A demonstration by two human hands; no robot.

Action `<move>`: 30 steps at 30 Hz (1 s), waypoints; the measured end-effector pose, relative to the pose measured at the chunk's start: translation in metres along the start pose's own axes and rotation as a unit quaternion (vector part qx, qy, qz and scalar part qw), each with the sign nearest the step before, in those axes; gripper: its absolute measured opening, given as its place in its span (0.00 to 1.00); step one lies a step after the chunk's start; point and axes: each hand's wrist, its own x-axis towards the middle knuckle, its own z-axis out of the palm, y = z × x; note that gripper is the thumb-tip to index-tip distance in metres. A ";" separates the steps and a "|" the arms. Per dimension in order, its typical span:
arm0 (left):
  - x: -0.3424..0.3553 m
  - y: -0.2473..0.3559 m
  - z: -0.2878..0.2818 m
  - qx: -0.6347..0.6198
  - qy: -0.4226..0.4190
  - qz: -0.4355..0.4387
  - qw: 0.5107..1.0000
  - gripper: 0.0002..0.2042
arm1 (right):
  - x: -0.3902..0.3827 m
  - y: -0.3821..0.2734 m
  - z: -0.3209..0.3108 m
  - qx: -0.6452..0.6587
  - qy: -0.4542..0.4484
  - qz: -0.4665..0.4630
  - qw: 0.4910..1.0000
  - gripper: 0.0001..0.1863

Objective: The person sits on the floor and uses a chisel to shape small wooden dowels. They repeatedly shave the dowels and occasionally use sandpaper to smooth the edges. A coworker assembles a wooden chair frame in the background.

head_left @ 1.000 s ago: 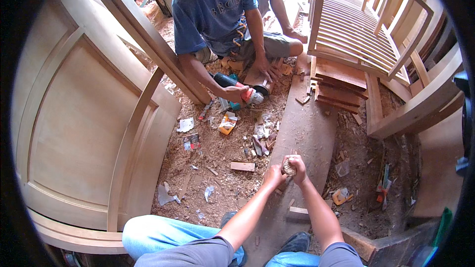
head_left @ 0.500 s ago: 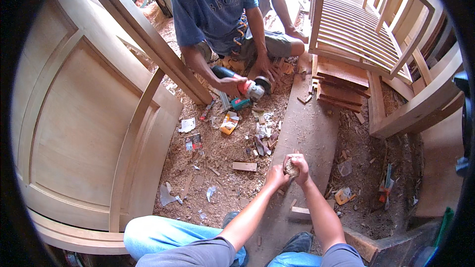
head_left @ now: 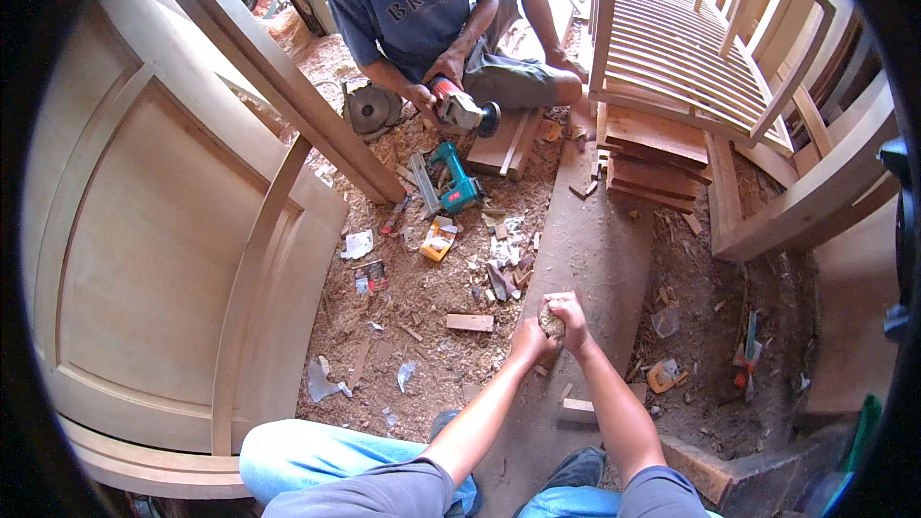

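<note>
A small rounded, tan piece with a rough, carved-looking surface (head_left: 551, 320) is gripped between my two hands, above a wide plank. My left hand (head_left: 530, 341) closes on its near-left side, and my right hand (head_left: 571, 317) wraps round its right side with bent fingers. Much of the piece is covered by my fingers, so its exact kind cannot be made out. Beneath lies the dusty wooden plank (head_left: 597, 259), running away from my feet. A co-worker (head_left: 413, 10) sits on the floor opposite, with both hands on a red and grey angle grinder (head_left: 459, 107).
A teal nail gun (head_left: 459, 182), a circular saw (head_left: 372, 110) and a wooden block (head_left: 504, 142) lie near the co-worker. Panelled wood (head_left: 163, 230) leans at left. Stacked boards (head_left: 657, 158) and a slatted frame (head_left: 686, 38) stand at right. Shavings and scraps cover the floor.
The co-worker has raised the grinder off the wooden block and now has both hands on it, leaning back. My hands keep their grip on the rounded piece, with only a slight shift.
</note>
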 end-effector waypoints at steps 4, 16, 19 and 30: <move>-0.005 0.006 -0.004 0.081 0.005 0.057 0.995 0.19 | 0.005 -0.007 0.001 0.051 -0.034 0.000 0.998 0.24; 0.003 -0.012 0.005 0.026 -0.035 0.005 0.999 0.15 | -0.001 0.033 -0.025 0.067 -0.136 0.027 0.988 0.15; -0.003 -0.001 -0.001 0.054 -0.006 0.022 0.998 0.14 | 0.000 0.032 -0.024 0.135 -0.143 0.047 0.979 0.15; -0.010 0.018 -0.014 0.034 -0.023 -0.044 0.998 0.14 | 0.000 0.047 -0.023 0.019 -0.101 -0.002 0.995 0.18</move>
